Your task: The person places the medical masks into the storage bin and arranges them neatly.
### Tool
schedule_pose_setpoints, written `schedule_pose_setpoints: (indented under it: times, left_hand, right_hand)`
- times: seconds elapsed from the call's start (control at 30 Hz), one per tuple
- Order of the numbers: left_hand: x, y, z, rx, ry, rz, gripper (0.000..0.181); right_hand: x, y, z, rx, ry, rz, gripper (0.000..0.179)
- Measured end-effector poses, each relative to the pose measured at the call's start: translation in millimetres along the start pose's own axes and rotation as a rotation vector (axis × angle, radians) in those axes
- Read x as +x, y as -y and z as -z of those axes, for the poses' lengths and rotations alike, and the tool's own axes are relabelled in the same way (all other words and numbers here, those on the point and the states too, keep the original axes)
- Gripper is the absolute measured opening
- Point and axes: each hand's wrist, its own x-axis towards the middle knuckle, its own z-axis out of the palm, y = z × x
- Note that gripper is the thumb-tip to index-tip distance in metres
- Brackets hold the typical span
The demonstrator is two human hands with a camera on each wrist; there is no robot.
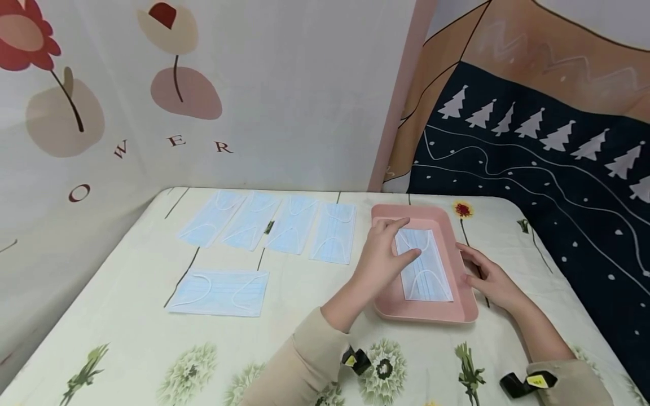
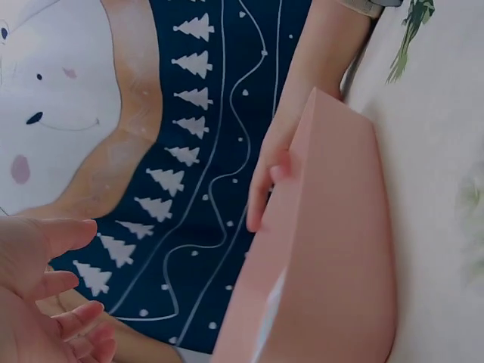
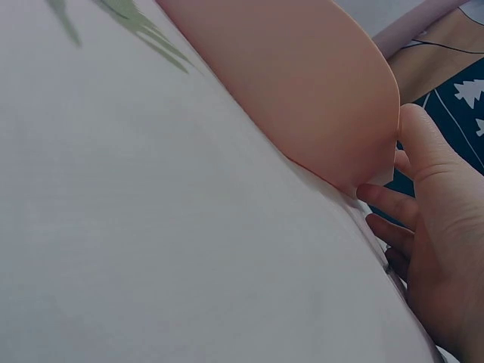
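A pink tray [image 1: 388, 307] sits at the right of the table, with a light blue face mask [image 1: 427, 268] lying flat and lengthwise inside. Over the mask hovers my left hand [image 1: 383, 251], thumb and fingers spread apart with nothing between them. In the left wrist view its fingers [image 2: 72, 321] show beside the tray's tall side wall [image 2: 340, 227]. My right hand [image 1: 490, 279] holds the tray's right edge, thumb at the rim and fingers along the outer wall, seen close up in the right wrist view [image 3: 439, 212].
Left of the tray, several blue masks [image 1: 332, 232] lie in a row at the back. One more mask [image 1: 218, 292] lies crosswise in front of them. A floral cloth [image 1: 304, 304] covers the table; printed curtains [image 1: 284, 101] hang behind it.
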Motion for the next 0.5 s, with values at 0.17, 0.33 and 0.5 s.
schedule_pose_setpoints:
  times: [0.17, 0.33, 0.5]
  left_hand:
    - [-5.2, 1.1, 18.1, 0.020, -0.005, -0.024, 0.059]
    - [-11.8, 7.9, 36.1, 0.037, -0.001, -0.062, 0.059]
    - [-20.4, 15.7, 54.8, 0.045, -0.005, -0.098, 0.060]
  right_hand:
    - [-0.6, -1.3, -0.6, -0.003, -0.001, -0.019, 0.063]
    - [0.1, -2.0, -0.1, -0.003, -0.004, -0.015, 0.063]
    - [0.7, -2.8, 0.3, 0.001, 0.002, -0.008, 0.063]
